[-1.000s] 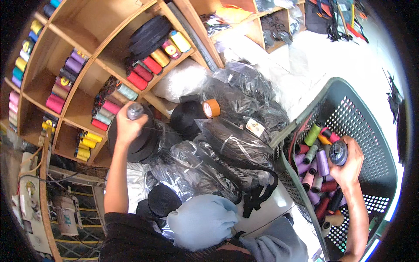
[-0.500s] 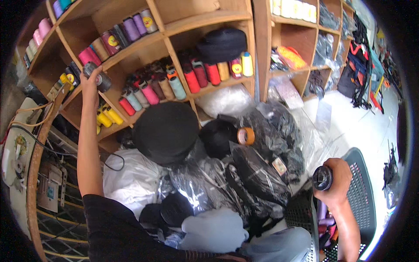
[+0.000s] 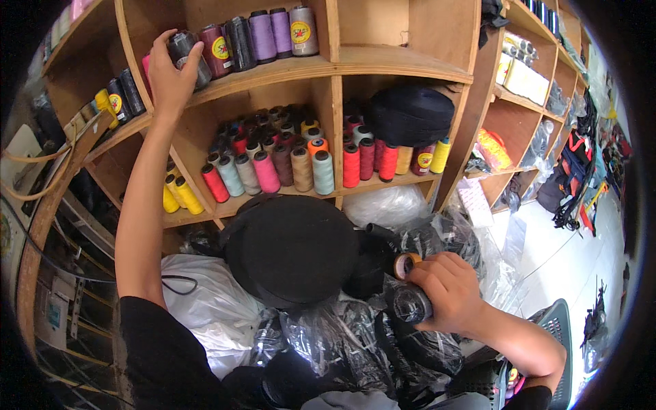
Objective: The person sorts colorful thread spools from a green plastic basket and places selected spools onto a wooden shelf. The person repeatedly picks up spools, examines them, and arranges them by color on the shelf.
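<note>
My left hand (image 3: 172, 80) is raised to the upper shelf, its fingers closed round a dark grey thread cone (image 3: 194, 60) with clear wrap. That cone is upright beside a maroon thread cone (image 3: 217, 50) in the row. Lower down, over the black plastic-wrapped bundles, my right hand (image 3: 447, 292) grips a black thread cone (image 3: 411, 305), whose round end faces me. Just behind that hand sits a roll of brown tape (image 3: 404, 265), partly hidden by my fingers.
Below the shelf stand a large black fabric roll (image 3: 290, 249) and a white plastic sack (image 3: 205, 307). The lower compartment holds several coloured cones (image 3: 265, 171). A green-grey plastic basket (image 3: 562, 342) with thread is at lower right. A wooden table edge (image 3: 51, 225) runs along the left.
My right hand has moved left from above the basket with its black cone. My left hand still holds the grey cone, which now sits in line with the upper row. The view has shifted.
</note>
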{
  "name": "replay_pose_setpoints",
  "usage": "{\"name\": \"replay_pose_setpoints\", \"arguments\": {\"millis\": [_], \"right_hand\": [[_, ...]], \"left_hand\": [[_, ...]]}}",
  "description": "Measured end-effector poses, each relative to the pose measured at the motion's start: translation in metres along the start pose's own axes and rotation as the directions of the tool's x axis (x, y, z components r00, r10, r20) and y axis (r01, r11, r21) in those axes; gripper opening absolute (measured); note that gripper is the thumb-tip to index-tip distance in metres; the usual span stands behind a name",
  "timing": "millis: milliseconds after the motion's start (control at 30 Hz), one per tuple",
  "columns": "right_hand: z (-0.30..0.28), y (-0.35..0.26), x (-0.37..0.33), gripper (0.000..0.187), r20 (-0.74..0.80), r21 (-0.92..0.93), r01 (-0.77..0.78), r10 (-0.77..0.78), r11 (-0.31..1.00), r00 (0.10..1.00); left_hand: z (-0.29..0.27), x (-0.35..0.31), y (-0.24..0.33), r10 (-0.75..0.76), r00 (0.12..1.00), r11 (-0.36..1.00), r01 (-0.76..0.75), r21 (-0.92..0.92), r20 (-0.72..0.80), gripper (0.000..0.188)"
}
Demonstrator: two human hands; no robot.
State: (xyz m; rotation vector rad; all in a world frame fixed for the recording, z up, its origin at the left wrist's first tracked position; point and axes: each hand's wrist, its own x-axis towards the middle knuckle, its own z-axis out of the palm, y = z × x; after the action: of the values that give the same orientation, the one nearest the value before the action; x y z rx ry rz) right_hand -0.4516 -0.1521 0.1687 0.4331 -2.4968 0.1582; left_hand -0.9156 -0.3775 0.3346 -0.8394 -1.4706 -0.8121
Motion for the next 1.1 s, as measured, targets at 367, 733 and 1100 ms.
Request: {"name": "replay_pose_setpoints", "arguments": {"millis": [367,733,1100], "right_hand": [[0.045,0.032,0.035,0.069,0.056,0.043,0.014,-0.016,0.999,0.998],[0.070,0.044,0.082,0.074,0.046,0.111,0.076,-0.081,0.991,0.996],[0.043,0.025,0.066,0.081,0.197,0.045,0.066,-0.073,0.997,0.978]], "left_hand": [[0.024,-0.013,-0.024,0.266,0.955,0.957,-0.245,0.155,-0.131,0.059],[0.029,-0.029,0.003,0.316,0.915,0.908,-0.214,0.361,-0.252,0.063],[0.022,-0.028,0.009,0.175,0.972,0.895,-0.090,0.437,-0.158,0.064]]}}
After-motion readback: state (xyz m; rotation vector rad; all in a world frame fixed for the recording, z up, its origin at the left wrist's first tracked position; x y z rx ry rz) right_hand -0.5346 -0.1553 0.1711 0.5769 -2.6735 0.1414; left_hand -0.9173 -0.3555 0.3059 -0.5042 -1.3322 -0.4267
